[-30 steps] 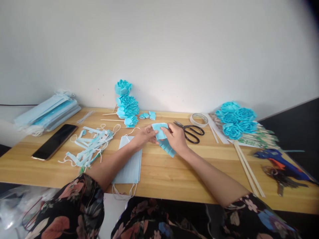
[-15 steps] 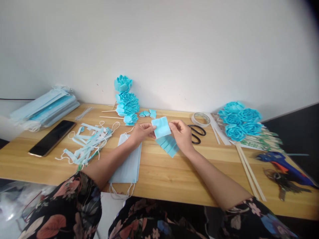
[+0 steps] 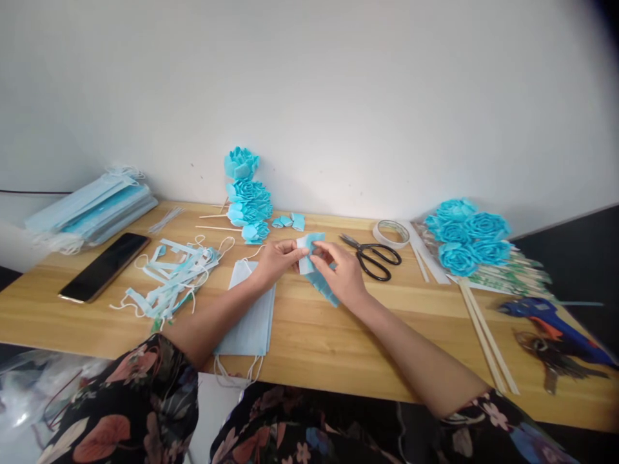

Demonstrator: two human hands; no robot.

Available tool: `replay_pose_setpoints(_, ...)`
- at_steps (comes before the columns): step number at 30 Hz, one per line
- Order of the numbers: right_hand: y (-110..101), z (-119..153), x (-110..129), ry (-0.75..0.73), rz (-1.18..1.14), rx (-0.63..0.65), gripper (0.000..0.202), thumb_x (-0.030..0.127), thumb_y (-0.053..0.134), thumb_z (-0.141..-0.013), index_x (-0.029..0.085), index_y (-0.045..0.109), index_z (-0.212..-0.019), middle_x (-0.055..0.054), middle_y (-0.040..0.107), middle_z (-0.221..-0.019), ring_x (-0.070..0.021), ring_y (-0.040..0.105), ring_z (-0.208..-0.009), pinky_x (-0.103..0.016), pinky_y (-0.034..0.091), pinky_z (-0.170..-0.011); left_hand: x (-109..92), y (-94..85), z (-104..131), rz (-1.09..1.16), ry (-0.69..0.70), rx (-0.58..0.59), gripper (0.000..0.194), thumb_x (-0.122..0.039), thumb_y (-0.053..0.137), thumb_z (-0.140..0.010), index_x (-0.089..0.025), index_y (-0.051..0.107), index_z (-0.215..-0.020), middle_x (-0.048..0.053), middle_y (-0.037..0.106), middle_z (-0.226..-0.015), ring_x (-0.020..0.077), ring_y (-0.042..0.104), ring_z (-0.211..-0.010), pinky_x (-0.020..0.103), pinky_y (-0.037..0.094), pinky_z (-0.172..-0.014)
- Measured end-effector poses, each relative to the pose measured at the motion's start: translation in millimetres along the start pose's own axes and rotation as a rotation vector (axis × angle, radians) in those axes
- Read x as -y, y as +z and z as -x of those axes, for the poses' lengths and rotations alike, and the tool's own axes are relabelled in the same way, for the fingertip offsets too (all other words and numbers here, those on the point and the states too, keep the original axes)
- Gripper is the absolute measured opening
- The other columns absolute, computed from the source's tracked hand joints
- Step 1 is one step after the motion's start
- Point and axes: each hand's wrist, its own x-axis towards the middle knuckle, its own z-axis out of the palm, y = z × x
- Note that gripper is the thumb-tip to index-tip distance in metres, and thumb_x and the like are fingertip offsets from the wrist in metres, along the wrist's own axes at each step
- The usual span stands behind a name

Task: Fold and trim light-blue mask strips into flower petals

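My left hand (image 3: 278, 261) pinches the left side of a small blue square of mask fabric (image 3: 315, 238), whose white underside shows on that side. My right hand (image 3: 341, 270) is closed at the square's right part, thumb and fingertips on the blue face. The square looks partly folded over. Under it, on the table, lies a pleated blue fabric piece (image 3: 325, 288), half covered by my right hand. Black-handled scissors (image 3: 374, 256) lie just right of my right hand. Beside my left forearm rest a few flat face masks (image 3: 247, 316) with white ear loops.
Cut mask strips (image 3: 174, 277), a phone (image 3: 104, 267) and a mask stack (image 3: 97, 209) lie left. Blue fabric flowers (image 3: 249, 200) and small rolled pieces (image 3: 289, 222) are at the back. Right are a tape roll (image 3: 391, 234), more flowers (image 3: 467, 235) and a glue gun (image 3: 556, 325).
The square was held flat and spread between both hands; now it is partly folded and my right hand has moved left, nearer my left. The scissors' blades have come into view.
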Motion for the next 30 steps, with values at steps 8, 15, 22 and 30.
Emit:
replay_pose_setpoints(8,-3,-1,4,0.177,-0.163,0.081,0.027,0.039,0.059,-0.088,0.019,0.071,-0.102,-0.006,0.075,-0.090,-0.0194,0.067,-0.077,-0.029,0.051,-0.071,-3,3.2,1,0.006,0.031,0.117,0.048,-0.060,0.073,-0.073,-0.012,0.064,-0.069,0.002,0.066,-0.064,0.0109,0.060,-0.058,0.023,0.051,-0.062)
replay_pose_setpoints(15,-9,-11,-15,0.456,-0.386,-0.128,0.029,0.046,0.058,-0.085,0.019,0.065,-0.078,0.001,0.058,-0.065,-0.0148,0.053,-0.061,-0.026,0.046,-0.059,4,-2.8,-5,0.192,-0.001,-0.112,0.039,-0.048,0.076,-0.072,-0.013,0.062,-0.080,0.002,0.066,-0.072,0.0116,0.062,-0.060,0.024,0.052,-0.058)
replay_pose_setpoints(22,-10,-15,-19,0.531,-0.447,-0.181,0.027,0.044,0.062,-0.080,0.018,0.068,-0.086,0.000,0.063,-0.072,-0.0142,0.054,-0.061,-0.027,0.048,-0.059,1,-3.6,-6,0.274,-0.024,-0.183,0.040,-0.043,0.079,-0.067,-0.013,0.063,-0.087,0.003,0.067,-0.079,0.0143,0.064,-0.066,0.023,0.051,-0.052)
replay_pose_setpoints(30,-5,-5,-7,0.227,-0.142,-0.192,0.016,0.031,0.060,-0.086,0.021,0.066,-0.095,-0.004,0.068,-0.088,-0.0176,0.062,-0.077,-0.029,0.052,-0.066,3,6.2,-3,0.198,-0.041,-0.089,0.046,-0.045,0.083,-0.064,-0.011,0.064,-0.089,0.005,0.070,-0.077,0.0162,0.066,-0.067,0.029,0.058,-0.059)
